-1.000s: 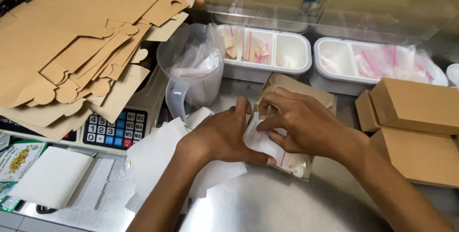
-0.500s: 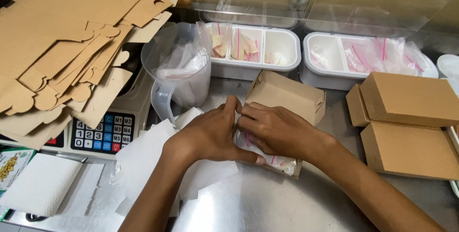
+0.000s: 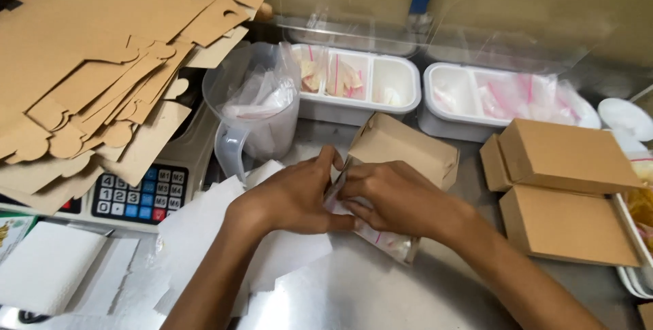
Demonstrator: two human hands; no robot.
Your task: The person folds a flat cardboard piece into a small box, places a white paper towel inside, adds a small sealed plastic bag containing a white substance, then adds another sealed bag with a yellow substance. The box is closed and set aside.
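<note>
steel counter (image 3: 381, 296), flat brown cardboard blanks (image 3: 102, 51) over a keypad scale (image 3: 139, 194), clear plastic jug (image 3: 255, 116), two white divided trays (image 3: 381, 89) at back, two closed brown boxes (image 3: 564, 187) right, open brown box (image 3: 401, 146) mid, white paper sheets (image 3: 204, 235) front left

**Cardboard boxes, zip bags and a scale keypad on the steel counter**

An open brown cardboard box (image 3: 401, 150) lies tilted at centre, with a clear zip bag (image 3: 381, 238) at its mouth. At right, 2 closed brown boxes (image 3: 568, 197) sit one behind the other. A heap of flat, unfolded box blanks (image 3: 102, 65) covers the scale at left; its keypad (image 3: 139, 194) shows black, blue, 1 red and 1 green key. Behind, 2 white trays (image 3: 401, 102) and a clear jug (image 3: 255, 109) hold small clear bags with pink strips.
</note>
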